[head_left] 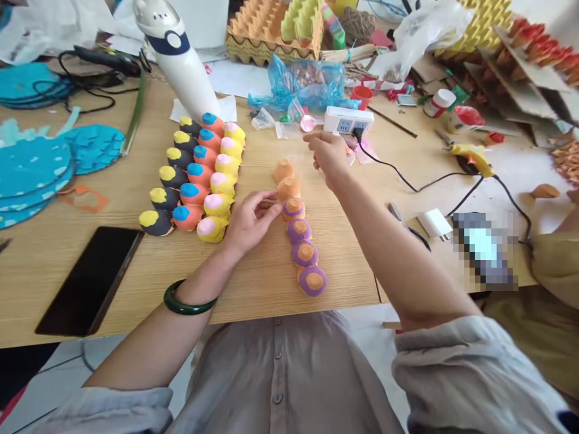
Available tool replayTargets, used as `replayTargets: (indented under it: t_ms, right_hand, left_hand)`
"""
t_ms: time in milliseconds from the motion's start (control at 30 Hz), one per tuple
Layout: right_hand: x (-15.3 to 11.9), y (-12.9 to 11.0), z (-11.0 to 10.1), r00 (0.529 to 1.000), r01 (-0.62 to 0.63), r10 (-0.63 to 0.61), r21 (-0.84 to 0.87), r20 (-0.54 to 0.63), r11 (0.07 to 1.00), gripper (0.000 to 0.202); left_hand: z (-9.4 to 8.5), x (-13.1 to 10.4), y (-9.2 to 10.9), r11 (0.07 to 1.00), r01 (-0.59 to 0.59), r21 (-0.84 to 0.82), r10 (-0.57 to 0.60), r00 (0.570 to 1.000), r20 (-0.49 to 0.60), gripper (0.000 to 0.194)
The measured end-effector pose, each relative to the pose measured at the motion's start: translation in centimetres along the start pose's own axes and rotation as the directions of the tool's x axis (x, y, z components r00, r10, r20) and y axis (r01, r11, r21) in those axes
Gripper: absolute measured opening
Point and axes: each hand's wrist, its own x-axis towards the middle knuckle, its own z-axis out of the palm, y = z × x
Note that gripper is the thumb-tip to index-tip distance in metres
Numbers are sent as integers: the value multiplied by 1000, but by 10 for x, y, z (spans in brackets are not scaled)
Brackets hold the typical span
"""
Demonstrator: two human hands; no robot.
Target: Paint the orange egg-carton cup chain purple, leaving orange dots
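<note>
A strip of orange egg-carton cups (305, 254) lies lengthwise before me; its nearer cups wear purple rings, while the farther ones are plain orange. My left hand (253, 222) is closed at the strip's left edge, thumb and fingertips against it. Beyond the strip's far end, my right hand (329, 158) is held with curled fingers, its fingertips just below a pink piece (308, 123). Whatever those fingers hold, if anything, is hidden. Left of my left hand stand three painted carton rows: black cups with yellow tops (167, 176), orange with blue (199, 173), yellow with pink (224, 181).
A white power strip (349, 122) with a black plug sits behind my right hand. Blue plastic bags (298, 81), a white bottle (183, 66) and egg trays (271, 30) are farther back. A yellow glue gun (473, 158) lies right; a phone (90, 280) lies left.
</note>
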Motion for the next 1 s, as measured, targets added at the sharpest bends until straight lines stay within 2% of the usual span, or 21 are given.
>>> replayTargets:
  t_ms: [100,167,233,367,433,500,567,867,1000]
  right_hand:
    - [-36,20,-9,999,-35,36,52,-5,998,23]
    - [-54,30,-11,998,-53,57,211,-11,976,17]
    - [-70,37,-10,999,-34,39,270,-13,962,10]
    - [-102,45,-10,991,136,-136,156,-11,978,16]
    - [-113,44,-12,976,201,-206,65,69,977,15]
    - [-121,42,-15,955,261,-255,-19,149,965,17]
    - [-124,38,-19,952,272,-257,-67,167,960,17]
    - [-136,28,-32,958,212,-184,-110,220,971,35]
    - [-136,34,-30,971,123,-111,-47,210,991,24]
  left_hand:
    - [4,-3,3,997,-38,61,39,999,-10,45]
    - [5,-5,6,996,-21,83,23,1000,-18,45]
    - [4,-8,9,996,18,92,-16,1000,-20,44]
    - [4,-19,21,991,31,131,-35,999,22,38]
    - [5,-23,28,983,11,181,-19,999,45,34]
    - [5,-25,33,977,-9,212,-4,998,63,34]
    - [4,-26,35,978,3,209,-16,998,62,33]
    - [-5,-30,34,983,142,117,-146,989,22,41]
    - [-5,-30,32,983,105,149,-104,994,-16,38]
